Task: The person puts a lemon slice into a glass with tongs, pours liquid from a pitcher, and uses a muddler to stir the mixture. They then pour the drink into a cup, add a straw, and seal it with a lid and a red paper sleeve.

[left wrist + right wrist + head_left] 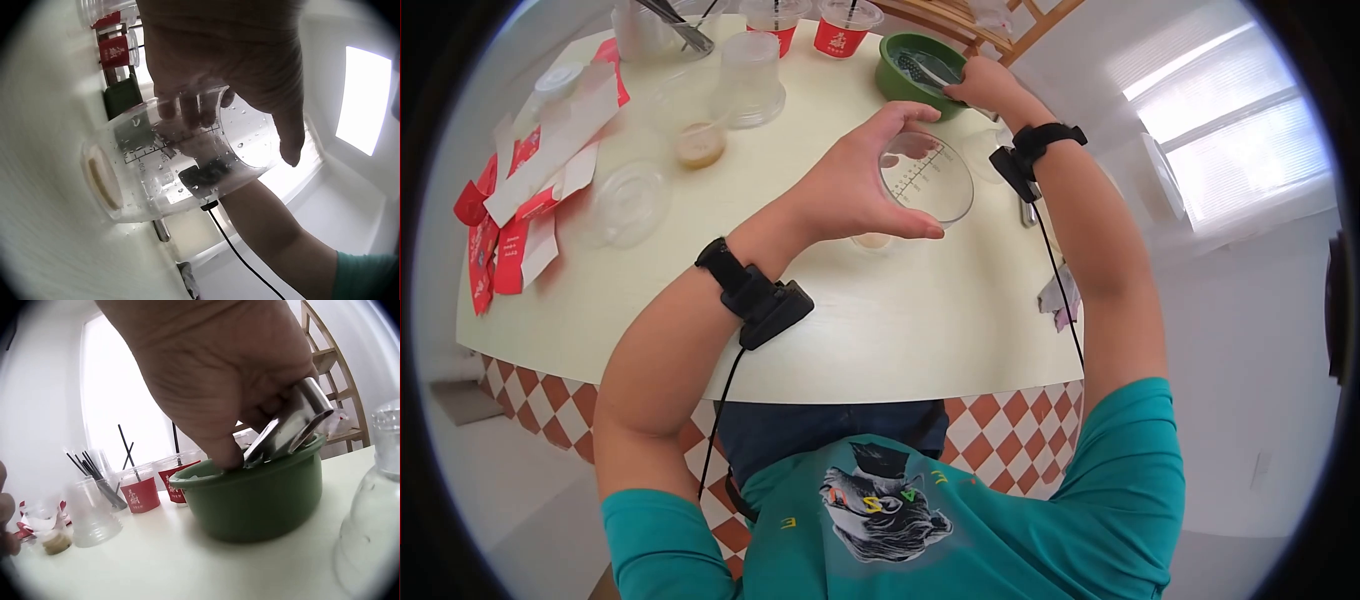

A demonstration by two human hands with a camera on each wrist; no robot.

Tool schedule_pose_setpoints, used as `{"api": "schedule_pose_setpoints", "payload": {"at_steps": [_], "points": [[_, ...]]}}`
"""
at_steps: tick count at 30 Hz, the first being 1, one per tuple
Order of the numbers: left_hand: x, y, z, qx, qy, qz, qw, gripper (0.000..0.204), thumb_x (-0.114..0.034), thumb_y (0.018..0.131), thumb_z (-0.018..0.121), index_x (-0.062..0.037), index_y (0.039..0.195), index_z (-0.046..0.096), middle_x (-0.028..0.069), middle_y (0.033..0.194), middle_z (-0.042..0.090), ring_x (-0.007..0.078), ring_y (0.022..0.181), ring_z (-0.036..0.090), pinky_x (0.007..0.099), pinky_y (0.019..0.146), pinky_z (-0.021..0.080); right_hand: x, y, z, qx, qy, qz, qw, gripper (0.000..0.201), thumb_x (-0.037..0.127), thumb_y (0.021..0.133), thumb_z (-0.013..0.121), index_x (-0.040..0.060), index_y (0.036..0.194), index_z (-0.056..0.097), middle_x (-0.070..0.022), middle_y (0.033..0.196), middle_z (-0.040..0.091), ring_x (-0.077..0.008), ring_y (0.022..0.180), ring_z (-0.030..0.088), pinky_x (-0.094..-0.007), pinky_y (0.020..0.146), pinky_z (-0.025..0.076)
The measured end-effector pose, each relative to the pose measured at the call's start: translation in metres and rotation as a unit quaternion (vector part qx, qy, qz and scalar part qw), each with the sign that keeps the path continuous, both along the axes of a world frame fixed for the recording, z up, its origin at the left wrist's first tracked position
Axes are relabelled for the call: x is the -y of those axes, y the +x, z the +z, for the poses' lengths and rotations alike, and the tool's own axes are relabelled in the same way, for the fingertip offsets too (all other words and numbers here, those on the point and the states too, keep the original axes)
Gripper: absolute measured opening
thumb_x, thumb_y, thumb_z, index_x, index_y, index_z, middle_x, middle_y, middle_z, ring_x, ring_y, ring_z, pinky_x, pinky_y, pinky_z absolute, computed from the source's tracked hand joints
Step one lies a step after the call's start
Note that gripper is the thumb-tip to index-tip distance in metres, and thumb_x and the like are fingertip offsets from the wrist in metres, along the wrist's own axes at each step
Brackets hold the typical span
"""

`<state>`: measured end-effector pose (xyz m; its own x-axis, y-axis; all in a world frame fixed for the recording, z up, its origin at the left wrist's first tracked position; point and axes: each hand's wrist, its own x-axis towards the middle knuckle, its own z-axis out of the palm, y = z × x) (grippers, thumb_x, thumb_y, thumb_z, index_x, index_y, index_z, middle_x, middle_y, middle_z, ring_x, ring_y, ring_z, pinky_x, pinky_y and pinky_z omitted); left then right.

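My left hand grips a clear measuring cup, thumb on the near side and fingers round the far side. Printed scale marks run up its wall, and water drops cling to it in the left wrist view. A tan patch shows at the cup's base there. At the far right, my right hand holds the shiny metal handle of a perforated spoon over the rim of a green basin. The spoon's head lies inside the basin.
Red-sleeved cups with black straws stand at the back. Upturned clear plastic cups, a small tan-filled cup and torn red-and-white packaging occupy the left. A clear bottle-shaped vessel stands right of the basin.
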<state>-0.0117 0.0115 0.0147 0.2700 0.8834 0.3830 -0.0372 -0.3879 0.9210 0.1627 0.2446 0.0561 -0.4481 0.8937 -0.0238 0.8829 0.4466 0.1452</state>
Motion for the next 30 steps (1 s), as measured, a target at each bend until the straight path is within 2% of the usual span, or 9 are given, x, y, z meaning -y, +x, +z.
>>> {"api": "schedule_pose_setpoints", "payload": {"at_steps": [7,9,16,18,19,21,24,26,30], "points": [[-0.001,0.001,-0.003,0.006,0.004,-0.002,1.000,0.094,-0.015,0.054,0.087,-0.0097,0.134,0.039,0.0077,0.119,0.053,0.0207,0.117,0.051,0.0382,0.102,0.039,-0.014,0.007,0.003,0.027,0.101,-0.004,0.995,0.032,0.026,0.076,0.070,-0.0001,0.095,0.068,-0.0196,0.097,0.068,-0.0355,0.090,0.066,-0.0422,0.079,0.054],[-0.002,0.000,-0.003,0.007,0.007,-0.001,1.000,0.094,-0.015,0.054,0.087,-0.0095,0.134,0.039,0.0079,0.119,0.053,0.0206,0.117,0.052,0.0379,0.102,0.039,-0.011,0.005,0.004,0.015,0.135,-0.010,0.991,0.023,0.016,0.079,0.065,-0.0005,0.095,0.068,-0.0209,0.099,0.067,-0.0380,0.093,0.065,-0.0439,0.081,0.054],[-0.001,-0.001,-0.002,-0.002,0.008,0.002,1.000,0.093,-0.015,0.054,0.086,-0.0094,0.134,0.039,0.0080,0.119,0.054,0.0211,0.117,0.052,0.0377,0.101,0.039,-0.037,0.011,-0.006,0.025,0.153,0.007,0.988,0.021,0.004,0.079,0.055,-0.0006,0.095,0.069,-0.0236,0.099,0.066,-0.0399,0.096,0.064,-0.0455,0.081,0.054],[-0.001,-0.001,-0.002,-0.005,0.011,0.001,1.000,0.093,-0.015,0.054,0.086,-0.0095,0.134,0.040,0.0079,0.119,0.054,0.0213,0.117,0.052,0.0380,0.101,0.040,-0.042,0.013,-0.007,0.051,0.187,0.034,0.981,0.030,0.009,0.077,0.063,0.0137,0.106,0.068,-0.0155,0.096,0.067,-0.0341,0.094,0.064,-0.0434,0.080,0.052],[-0.001,-0.001,-0.002,-0.008,0.009,0.004,1.000,0.093,-0.015,0.053,0.086,-0.0096,0.134,0.040,0.0079,0.119,0.054,0.0214,0.117,0.052,0.0382,0.101,0.040,-0.041,0.013,-0.006,0.050,0.186,0.032,0.981,0.030,0.009,0.077,0.063,0.0137,0.106,0.068,-0.0155,0.096,0.067,-0.0341,0.094,0.064,-0.0434,0.080,0.052],[-0.001,-0.001,-0.002,-0.010,0.006,0.005,1.000,0.093,-0.015,0.053,0.086,-0.0098,0.134,0.040,0.0078,0.120,0.054,0.0215,0.117,0.052,0.0384,0.101,0.040,-0.034,0.015,0.000,0.025,0.176,0.079,0.981,0.022,0.003,0.079,0.054,0.0014,0.094,0.069,-0.0176,0.098,0.067,-0.0390,0.097,0.062,-0.0460,0.083,0.052],[-0.002,-0.001,-0.003,-0.011,0.006,0.008,1.000,0.093,-0.015,0.053,0.086,-0.0098,0.134,0.040,0.0082,0.120,0.054,0.0217,0.117,0.052,0.0389,0.102,0.040,-0.010,0.009,0.007,0.036,0.193,0.074,0.978,0.020,0.005,0.080,0.053,0.0028,0.092,0.070,-0.0143,0.099,0.067,-0.0354,0.102,0.060,-0.0452,0.084,0.052],[-0.003,0.000,-0.006,-0.002,0.030,0.009,1.000,0.092,-0.022,0.056,0.089,-0.0058,0.132,0.039,0.0123,0.116,0.057,0.0241,0.112,0.053,0.0376,0.100,0.041,-0.011,0.006,0.005,0.039,0.199,0.078,0.976,0.020,0.005,0.081,0.053,0.0028,0.091,0.070,-0.0145,0.101,0.066,-0.0344,0.104,0.059,-0.0448,0.084,0.052],[-0.004,0.000,-0.006,-0.003,0.030,0.011,0.999,0.093,-0.023,0.055,0.089,-0.0059,0.132,0.039,0.0123,0.116,0.057,0.0242,0.112,0.053,0.0380,0.100,0.041,-0.018,-0.001,0.003,0.081,0.207,0.110,0.969,0.020,0.007,0.082,0.053,0.0033,0.091,0.070,-0.0147,0.101,0.066,-0.0325,0.106,0.059,-0.0444,0.085,0.052]]}}
